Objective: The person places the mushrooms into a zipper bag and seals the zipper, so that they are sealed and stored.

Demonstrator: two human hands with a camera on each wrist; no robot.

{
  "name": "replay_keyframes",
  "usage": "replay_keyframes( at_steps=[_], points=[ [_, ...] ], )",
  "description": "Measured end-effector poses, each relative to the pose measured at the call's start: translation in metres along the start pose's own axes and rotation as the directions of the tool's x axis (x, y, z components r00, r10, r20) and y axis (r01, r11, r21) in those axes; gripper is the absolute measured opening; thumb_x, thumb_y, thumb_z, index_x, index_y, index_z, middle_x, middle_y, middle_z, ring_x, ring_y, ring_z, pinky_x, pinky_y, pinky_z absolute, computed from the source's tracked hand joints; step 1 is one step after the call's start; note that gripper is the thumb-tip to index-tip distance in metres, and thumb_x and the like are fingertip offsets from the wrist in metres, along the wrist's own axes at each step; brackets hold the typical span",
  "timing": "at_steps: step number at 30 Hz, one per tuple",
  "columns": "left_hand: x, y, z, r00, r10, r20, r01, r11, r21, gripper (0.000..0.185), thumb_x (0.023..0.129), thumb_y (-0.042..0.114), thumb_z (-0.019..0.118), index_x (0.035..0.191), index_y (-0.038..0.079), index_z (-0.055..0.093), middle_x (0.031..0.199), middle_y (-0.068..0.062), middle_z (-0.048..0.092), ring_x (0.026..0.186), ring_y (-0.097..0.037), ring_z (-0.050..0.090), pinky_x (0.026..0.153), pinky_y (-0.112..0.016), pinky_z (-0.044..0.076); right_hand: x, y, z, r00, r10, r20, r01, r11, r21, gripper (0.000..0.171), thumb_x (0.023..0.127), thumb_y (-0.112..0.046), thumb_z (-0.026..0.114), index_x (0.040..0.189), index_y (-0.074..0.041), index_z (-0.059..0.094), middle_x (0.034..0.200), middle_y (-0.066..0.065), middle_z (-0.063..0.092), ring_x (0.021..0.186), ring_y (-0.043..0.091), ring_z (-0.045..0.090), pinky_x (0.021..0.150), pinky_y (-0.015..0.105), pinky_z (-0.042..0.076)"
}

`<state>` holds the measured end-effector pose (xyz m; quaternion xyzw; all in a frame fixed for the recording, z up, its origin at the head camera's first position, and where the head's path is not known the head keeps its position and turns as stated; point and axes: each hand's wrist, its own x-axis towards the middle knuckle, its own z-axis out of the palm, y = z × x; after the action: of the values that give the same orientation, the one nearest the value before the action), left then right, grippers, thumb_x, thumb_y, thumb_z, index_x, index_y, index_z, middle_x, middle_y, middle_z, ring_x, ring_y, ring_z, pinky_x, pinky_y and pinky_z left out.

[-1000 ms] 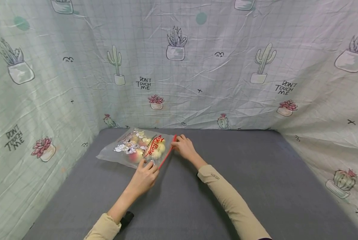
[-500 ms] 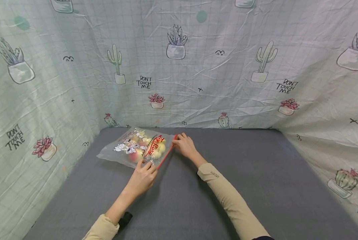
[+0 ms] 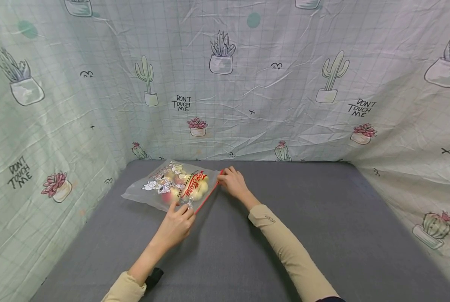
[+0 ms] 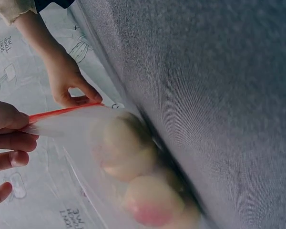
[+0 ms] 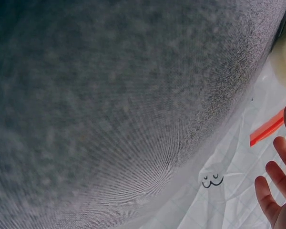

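A clear zip bag (image 3: 140,192) printed with cartoon figures and "Toy Story" lies tilted on the grey table, left of centre. Inside are several round yellow and red fruits (image 4: 153,200), peach-like but blurred by the plastic. A red zip strip (image 3: 208,196) runs along the bag's right edge. My left hand (image 3: 177,225) pinches the near end of this strip between thumb and index finger, the other fingers spread apart in the left wrist view. At the far end, my right hand (image 3: 233,184) pinches the strip; its end sticks out past the thumb in the right wrist view.
The grey cloth-covered table (image 3: 323,235) extends to the right and in front of the bag. A pale curtain (image 3: 255,84) with cactus prints hangs behind it and along both sides. Something black (image 3: 154,277) shows beside the left wrist.
My left hand has shifted slightly left and towards me along with the near end of the red strip. The right hand still holds the far end, nearly in place.
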<state>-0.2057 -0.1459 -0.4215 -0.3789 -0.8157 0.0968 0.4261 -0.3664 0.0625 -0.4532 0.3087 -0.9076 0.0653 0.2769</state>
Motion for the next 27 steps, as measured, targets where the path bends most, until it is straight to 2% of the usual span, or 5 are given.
replay_keyframes(
  at_steps=[8, 13, 20, 27],
  points=[
    [-0.003, -0.003, -0.003, 1.0, -0.011, -0.023, 0.01, 0.999, -0.033, 0.028, 0.079, 0.009, 0.034, 0.058, 0.007, 0.053, 0.061, -0.001, 0.048, 0.064, -0.02, 0.044, 0.071, -0.041, 0.036, 0.001, 0.0, -0.002, 1.0, 0.009, -0.003, -0.009, 1.0, -0.008, 0.009, 0.08, -0.025, 0.064, 0.088, -0.029, 0.066, 0.09, 0.0, 0.059, 0.083, 0.017, 0.048, 0.056, 0.027, 0.039],
    [-0.004, -0.004, -0.004, 0.999, -0.012, -0.034, 0.01, 0.999, -0.038, 0.034, 0.082, 0.008, 0.03, 0.057, 0.007, 0.052, 0.06, -0.001, 0.046, 0.064, -0.02, 0.043, 0.071, -0.041, 0.034, 0.002, 0.001, 0.0, 1.0, 0.007, -0.01, -0.007, 1.0, -0.014, 0.007, 0.08, -0.026, 0.063, 0.087, -0.028, 0.067, 0.09, 0.0, 0.059, 0.083, 0.016, 0.049, 0.056, 0.026, 0.039],
    [-0.005, -0.006, -0.007, 0.999, -0.019, -0.034, 0.018, 0.999, -0.047, 0.031, 0.08, 0.008, 0.033, 0.058, 0.006, 0.053, 0.06, -0.001, 0.048, 0.065, -0.021, 0.046, 0.071, -0.041, 0.034, 0.002, 0.002, 0.001, 1.0, 0.005, -0.016, -0.005, 1.0, -0.024, 0.008, 0.08, -0.026, 0.064, 0.087, -0.028, 0.067, 0.09, 0.0, 0.059, 0.083, 0.016, 0.049, 0.056, 0.026, 0.04],
    [-0.007, -0.006, -0.012, 0.999, -0.032, -0.032, 0.03, 0.998, -0.056, 0.034, 0.083, 0.008, 0.03, 0.059, 0.006, 0.055, 0.061, 0.0, 0.049, 0.064, -0.02, 0.044, 0.071, -0.041, 0.034, 0.002, 0.0, 0.002, 1.0, 0.008, -0.023, -0.009, 1.0, -0.03, 0.009, 0.08, -0.027, 0.063, 0.088, -0.028, 0.067, 0.09, 0.0, 0.059, 0.083, 0.016, 0.049, 0.056, 0.026, 0.039]
  ],
)
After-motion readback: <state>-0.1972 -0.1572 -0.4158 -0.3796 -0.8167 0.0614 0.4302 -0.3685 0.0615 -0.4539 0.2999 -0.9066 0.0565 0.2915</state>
